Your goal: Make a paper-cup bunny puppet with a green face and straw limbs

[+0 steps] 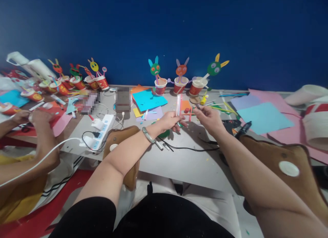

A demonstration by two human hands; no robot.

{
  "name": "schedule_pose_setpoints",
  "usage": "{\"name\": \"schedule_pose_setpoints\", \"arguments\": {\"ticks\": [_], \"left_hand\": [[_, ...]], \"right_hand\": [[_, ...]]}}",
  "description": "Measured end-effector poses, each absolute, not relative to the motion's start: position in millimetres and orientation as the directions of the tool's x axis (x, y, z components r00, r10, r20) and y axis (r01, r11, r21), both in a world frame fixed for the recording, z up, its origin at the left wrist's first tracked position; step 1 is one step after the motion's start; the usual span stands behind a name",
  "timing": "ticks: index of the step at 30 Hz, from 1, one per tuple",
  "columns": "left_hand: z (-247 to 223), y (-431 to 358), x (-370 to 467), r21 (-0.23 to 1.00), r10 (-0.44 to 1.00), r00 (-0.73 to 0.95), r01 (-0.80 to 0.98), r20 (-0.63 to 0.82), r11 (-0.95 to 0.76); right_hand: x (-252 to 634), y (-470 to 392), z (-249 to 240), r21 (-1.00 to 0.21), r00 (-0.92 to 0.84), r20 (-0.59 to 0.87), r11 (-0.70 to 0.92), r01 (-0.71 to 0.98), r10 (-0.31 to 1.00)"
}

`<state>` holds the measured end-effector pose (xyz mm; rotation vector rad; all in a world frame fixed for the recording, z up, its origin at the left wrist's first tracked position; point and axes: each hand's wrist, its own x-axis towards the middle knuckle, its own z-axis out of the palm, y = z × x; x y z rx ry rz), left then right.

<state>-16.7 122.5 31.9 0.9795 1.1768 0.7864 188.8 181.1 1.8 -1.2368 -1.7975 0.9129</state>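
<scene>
Left hand (171, 122) grips a pale strip (178, 104) in front of the middle cup (180, 86) — right of that cup, right hand (209, 118) pinched closed, contents unclear.

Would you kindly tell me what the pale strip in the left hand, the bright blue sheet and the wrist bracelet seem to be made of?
Pale strip in the left hand: perhaps plastic or paper, apparently smooth; blur leaves it open.
Bright blue sheet: probably matt paper or thin card, being flat and evenly coloured.
Bracelet: possibly polished stone, glass or plastic, given its smooth, rounded sheen.
</scene>
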Motion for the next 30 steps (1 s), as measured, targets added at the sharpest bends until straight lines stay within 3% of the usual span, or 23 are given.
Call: {"name": "schedule_pose_setpoints", "arguments": {"ticks": [3, 4, 6, 14, 19, 21, 23, 27, 30], "left_hand": [[32.0, 127.3, -20.8, 0.929, 0.940, 0.068, -0.144, -0.334, 0.340], [31.1, 128.6, -21.8, 0.931, 0.945, 0.053, -0.164, -0.323, 0.327], [28.9, 130.5, -23.2, 0.932, 0.950, 0.051, -0.182, -0.308, 0.312], [25.2, 132.7, -25.0, 0.923, 0.942, 0.163, -0.211, -0.293, 0.323], [28.1, 129.4, -26.0, 0.911, 0.937, 0.179, -0.238, -0.299, 0.336], [30.8, 128.1, -25.4, 0.909, 0.942, 0.145, -0.255, -0.302, 0.330], [34.4, 128.1, -25.0, 0.906, 0.949, 0.092, -0.284, -0.301, 0.315], [42.0, 132.5, -26.5, 0.891, 0.947, -0.038, -0.350, -0.320, 0.287], [45.9, 137.5, -31.7, 0.880, 0.932, -0.139, -0.400, -0.336, 0.257]], "right_hand": [[193.0, 182.6, 9.1, -0.438, -0.388, 0.050, 0.370, 0.819, 0.920], [192.0, 180.8, 11.2, -0.312, -0.403, -0.008, 0.380, 0.871, 0.915], [187.3, 175.1, 14.1, -0.202, -0.407, -0.071, 0.387, 0.900, 0.911], [188.7, 148.9, 34.9, -0.088, -0.491, -0.182, 0.483, 0.871, 0.852], [238.8, 130.3, 43.6, -0.137, -0.486, -0.040, 0.477, 0.868, 0.873], [268.9, 122.8, 44.4, -0.248, -0.361, 0.049, 0.361, 0.899, 0.931], [301.6, 115.4, 48.0, -0.354, -0.097, 0.125, 0.135, 0.925, 0.987], [371.6, 107.1, 61.7, -0.321, 0.274, 0.241, -0.190, 0.928, 0.931], [431.0, 113.0, 59.7, -0.212, 0.448, 0.293, -0.400, 0.892, 0.845]]}}
